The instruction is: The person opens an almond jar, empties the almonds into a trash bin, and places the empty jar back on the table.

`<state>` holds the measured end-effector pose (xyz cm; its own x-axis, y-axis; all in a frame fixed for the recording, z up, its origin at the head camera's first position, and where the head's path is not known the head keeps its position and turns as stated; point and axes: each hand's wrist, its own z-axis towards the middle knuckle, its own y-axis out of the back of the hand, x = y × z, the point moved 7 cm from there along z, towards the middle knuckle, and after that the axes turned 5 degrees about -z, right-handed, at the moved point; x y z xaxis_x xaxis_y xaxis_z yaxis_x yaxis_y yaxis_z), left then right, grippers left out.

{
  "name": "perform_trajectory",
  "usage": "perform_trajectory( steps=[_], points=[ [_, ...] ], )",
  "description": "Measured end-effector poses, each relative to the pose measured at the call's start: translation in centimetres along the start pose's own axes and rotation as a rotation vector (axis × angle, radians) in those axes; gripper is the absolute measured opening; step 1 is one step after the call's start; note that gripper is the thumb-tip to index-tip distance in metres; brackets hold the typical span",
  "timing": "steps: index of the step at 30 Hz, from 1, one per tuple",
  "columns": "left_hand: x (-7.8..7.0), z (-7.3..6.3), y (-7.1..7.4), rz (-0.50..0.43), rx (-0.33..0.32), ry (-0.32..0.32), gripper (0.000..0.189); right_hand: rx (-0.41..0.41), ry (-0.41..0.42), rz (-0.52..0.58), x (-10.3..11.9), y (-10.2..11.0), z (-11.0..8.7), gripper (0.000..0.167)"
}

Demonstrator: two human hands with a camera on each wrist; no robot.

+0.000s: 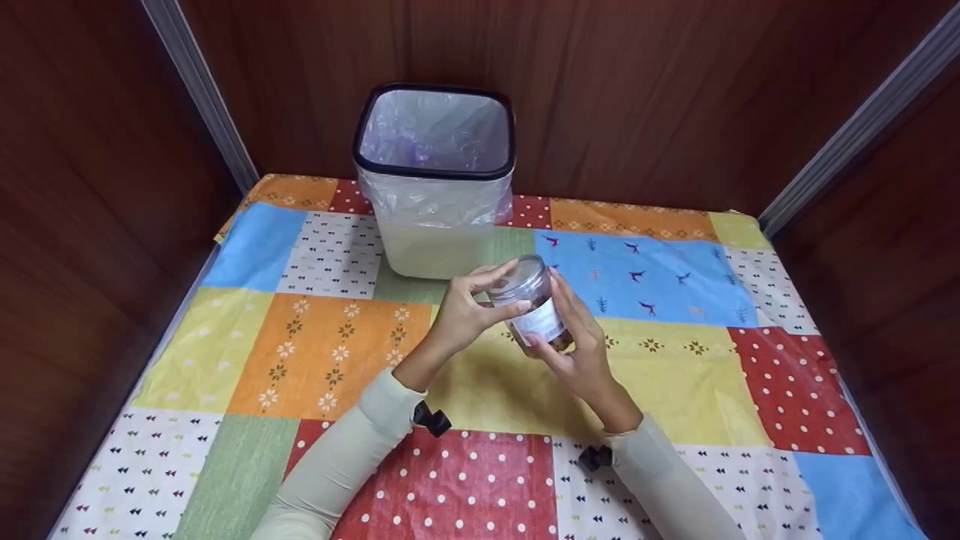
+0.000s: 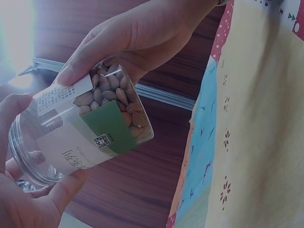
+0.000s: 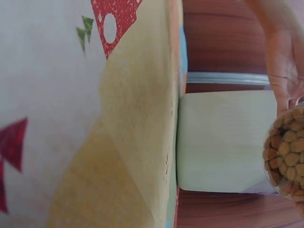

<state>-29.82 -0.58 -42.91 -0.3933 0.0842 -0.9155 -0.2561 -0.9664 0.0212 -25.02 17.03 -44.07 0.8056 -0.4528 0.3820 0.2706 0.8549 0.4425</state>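
Note:
Held tilted above the table is a clear plastic jar of almonds, its lidded end toward the upper left. In the left wrist view the almonds fill the lower part, behind a white and green label. My left hand grips the lid end, thumb and fingers on opposite sides of the rim. Lower on the body, my right hand holds the jar between thumb and fingers. The right wrist view shows the jar's round bottom with almonds pressed against it.
A pale waste bin with a dark rim and a clear plastic liner stands at the back, left of centre. A patchwork tablecloth covers the table. Brown wood-like panels rise behind and on both sides.

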Motion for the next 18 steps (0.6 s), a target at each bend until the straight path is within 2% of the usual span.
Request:
perform_trajectory(
  steps=[12, 18],
  points=[
    [-0.5, -0.3, -0.4, -0.005, 0.006, 0.009, 0.062, -0.082, 0.058, 0.048, 0.7, 0.4, 0.1, 0.072],
    [-0.6, -0.3, -0.5, -0.010, 0.009, 0.007, 0.062, -0.118, 0.087, 0.054, 2.4, 0.9, 0.9, 0.066]
  ],
)
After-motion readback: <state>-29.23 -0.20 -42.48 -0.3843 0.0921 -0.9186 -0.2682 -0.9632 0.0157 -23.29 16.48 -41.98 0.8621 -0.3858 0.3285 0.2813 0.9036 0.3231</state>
